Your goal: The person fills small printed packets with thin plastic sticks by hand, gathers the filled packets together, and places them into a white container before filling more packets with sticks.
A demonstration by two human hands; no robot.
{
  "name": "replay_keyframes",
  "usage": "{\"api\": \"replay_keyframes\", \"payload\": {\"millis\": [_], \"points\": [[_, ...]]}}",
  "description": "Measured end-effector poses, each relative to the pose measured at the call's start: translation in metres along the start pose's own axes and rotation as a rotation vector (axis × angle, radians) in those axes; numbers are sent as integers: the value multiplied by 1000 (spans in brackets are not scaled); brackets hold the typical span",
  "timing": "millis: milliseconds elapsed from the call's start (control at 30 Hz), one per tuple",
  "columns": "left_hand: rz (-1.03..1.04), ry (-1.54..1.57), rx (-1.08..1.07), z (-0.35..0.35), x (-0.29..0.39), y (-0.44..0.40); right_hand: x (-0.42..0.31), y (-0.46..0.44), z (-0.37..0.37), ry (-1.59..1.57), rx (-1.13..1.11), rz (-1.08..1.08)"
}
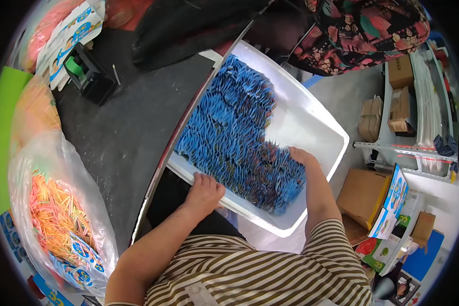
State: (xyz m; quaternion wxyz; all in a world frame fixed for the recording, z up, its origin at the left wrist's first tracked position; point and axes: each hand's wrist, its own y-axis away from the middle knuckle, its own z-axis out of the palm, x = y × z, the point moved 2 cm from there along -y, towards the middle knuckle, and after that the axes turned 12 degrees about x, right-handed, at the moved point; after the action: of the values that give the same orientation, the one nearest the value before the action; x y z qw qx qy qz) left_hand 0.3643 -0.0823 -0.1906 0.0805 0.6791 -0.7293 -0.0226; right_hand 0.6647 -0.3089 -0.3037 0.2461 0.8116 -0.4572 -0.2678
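A white plastic bin (316, 109) stands tilted across my lap, with its upper end beside the dark table. Rows of thin blue packets with zigzag edges (224, 120) fill its left side and near end, packed on edge. My left hand (205, 194) is closed over the bin's near-left rim, fingertips just inside beside the packets. My right hand (302, 156) reaches over the right side and touches the end of the packet rows. Its fingers are partly hidden, and I cannot make out whether any packet is in them.
On the left, the dark table (137, 102) carries a black tape dispenser (89, 76) and printed cards (76, 35). A clear bag (61, 214) of orange and pink sticks stands nearby. A person in a floral garment (362, 30) is across from me. Shelves with cardboard boxes (364, 191) line the right.
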Motion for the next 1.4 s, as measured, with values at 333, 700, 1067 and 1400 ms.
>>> {"api": "replay_keyframes", "payload": {"millis": [333,700,1067,1400], "points": [[19,-20,79,4,0,1,-14,33,31,116,153,326],[7,-80,-39,-5,0,3,11,-6,-30,-303,32,288],[-7,-79,-85,-2,4,2,-21,11,17,-20,-88,-5],[-23,-123,-51,2,5,2,9,21,14,23,3,70]]}}
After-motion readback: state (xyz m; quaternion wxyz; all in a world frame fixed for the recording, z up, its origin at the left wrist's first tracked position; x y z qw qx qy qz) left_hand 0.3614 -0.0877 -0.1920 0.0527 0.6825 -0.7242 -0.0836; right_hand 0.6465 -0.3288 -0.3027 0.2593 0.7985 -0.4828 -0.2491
